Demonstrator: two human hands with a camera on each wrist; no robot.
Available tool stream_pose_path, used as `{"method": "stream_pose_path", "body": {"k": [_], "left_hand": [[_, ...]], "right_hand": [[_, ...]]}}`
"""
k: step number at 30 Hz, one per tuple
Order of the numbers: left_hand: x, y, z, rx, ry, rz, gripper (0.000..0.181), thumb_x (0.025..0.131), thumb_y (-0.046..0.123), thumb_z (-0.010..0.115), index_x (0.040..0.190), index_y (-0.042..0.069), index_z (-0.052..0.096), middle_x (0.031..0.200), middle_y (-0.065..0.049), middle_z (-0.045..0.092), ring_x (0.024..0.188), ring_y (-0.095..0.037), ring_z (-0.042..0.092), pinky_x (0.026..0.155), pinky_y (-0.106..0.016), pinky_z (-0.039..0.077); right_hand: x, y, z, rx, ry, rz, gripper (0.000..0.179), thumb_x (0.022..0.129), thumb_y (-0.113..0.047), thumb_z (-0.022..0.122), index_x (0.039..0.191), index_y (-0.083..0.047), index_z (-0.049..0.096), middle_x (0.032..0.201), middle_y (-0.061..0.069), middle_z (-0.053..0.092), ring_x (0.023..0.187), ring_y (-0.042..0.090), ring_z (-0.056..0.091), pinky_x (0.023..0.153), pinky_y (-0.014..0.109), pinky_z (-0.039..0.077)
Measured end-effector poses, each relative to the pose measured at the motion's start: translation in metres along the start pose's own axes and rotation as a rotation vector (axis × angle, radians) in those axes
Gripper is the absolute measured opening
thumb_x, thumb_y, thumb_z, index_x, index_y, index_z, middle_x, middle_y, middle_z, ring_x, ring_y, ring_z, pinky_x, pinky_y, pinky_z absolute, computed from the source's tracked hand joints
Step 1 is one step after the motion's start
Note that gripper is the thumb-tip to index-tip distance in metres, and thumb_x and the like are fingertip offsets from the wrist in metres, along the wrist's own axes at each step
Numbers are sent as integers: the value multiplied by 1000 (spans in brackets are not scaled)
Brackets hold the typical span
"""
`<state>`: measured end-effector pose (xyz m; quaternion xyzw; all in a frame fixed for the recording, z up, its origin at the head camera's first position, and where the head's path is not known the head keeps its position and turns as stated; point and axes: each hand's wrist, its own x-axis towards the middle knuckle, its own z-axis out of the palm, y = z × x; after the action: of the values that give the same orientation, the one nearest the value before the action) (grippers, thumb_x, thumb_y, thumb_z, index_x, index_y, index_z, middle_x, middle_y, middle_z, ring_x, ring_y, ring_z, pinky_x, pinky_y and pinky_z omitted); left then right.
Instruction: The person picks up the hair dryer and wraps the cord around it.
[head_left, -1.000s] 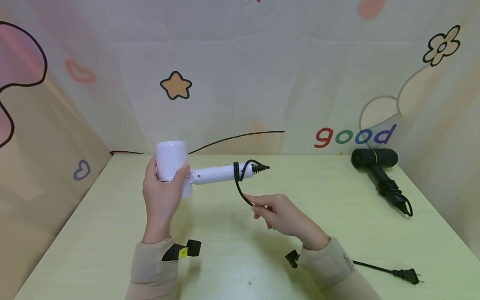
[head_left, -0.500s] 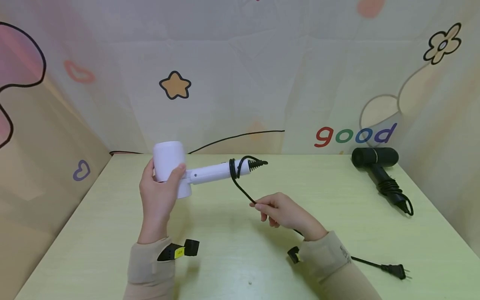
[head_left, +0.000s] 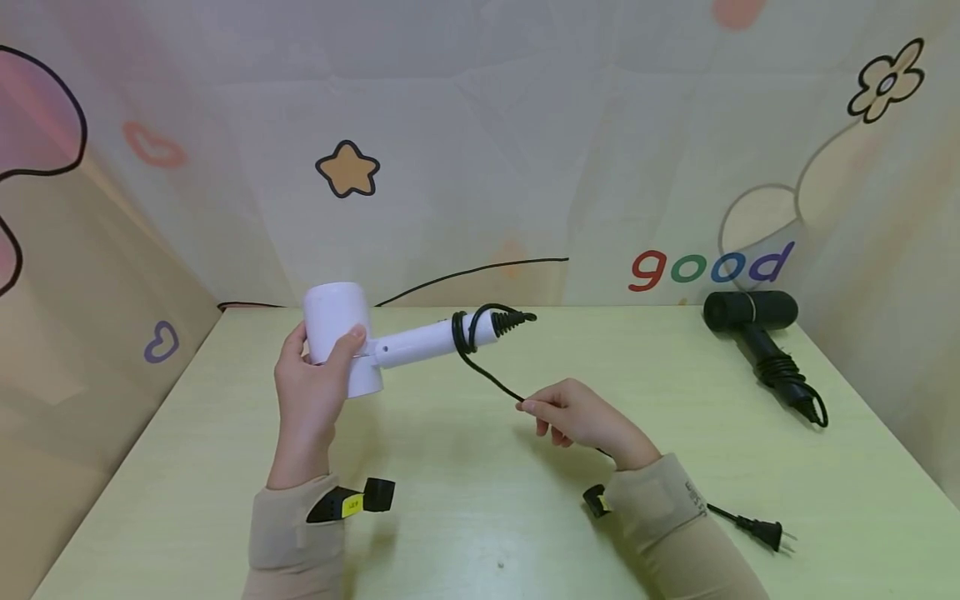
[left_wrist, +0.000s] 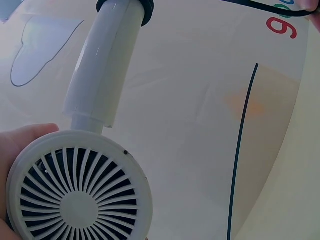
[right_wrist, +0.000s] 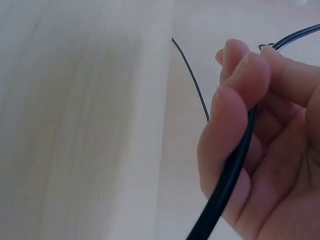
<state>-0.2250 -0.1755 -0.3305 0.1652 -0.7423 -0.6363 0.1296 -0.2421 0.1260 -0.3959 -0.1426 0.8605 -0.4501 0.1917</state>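
Left hand clamped round glossy white hair dryer, held over pale wood-grain table, radial-slat grille on one end; right hand pinching smooth black cord, looped round tubular handle near ribbed strain relief.

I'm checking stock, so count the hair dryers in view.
2: a white hair dryer, gripped in the left hand, and a black hair dryer, lying near the back right corner of the table. None seems hidden.

White hair dryer, black cord, black second dryer, pale green table.
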Motion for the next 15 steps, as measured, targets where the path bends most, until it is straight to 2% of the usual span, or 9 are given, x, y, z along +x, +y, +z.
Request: {"method": "stream_pose_path", "body": {"k": [9,15], "left_hand": [[-2,2,-1,14,-71,-4,74,83,42,68,145,17,35,127,-15,50,105,-29,55,73,-32,52],[-3,3,-1,33,-137,10,72,83,39,69,144,19,37,126,-14,51,103,-29,56,72,-32,53]], "right_hand": [[3,6,-5,-29,66,31,27,93,-29,59,98,-4,70,67,9,58,47,12,43,47,23,35],[3,6,-8,-33,134,45,29,92,-32,61,93,-5,71,68,13,60,45,12,42,45,23,34]]}}
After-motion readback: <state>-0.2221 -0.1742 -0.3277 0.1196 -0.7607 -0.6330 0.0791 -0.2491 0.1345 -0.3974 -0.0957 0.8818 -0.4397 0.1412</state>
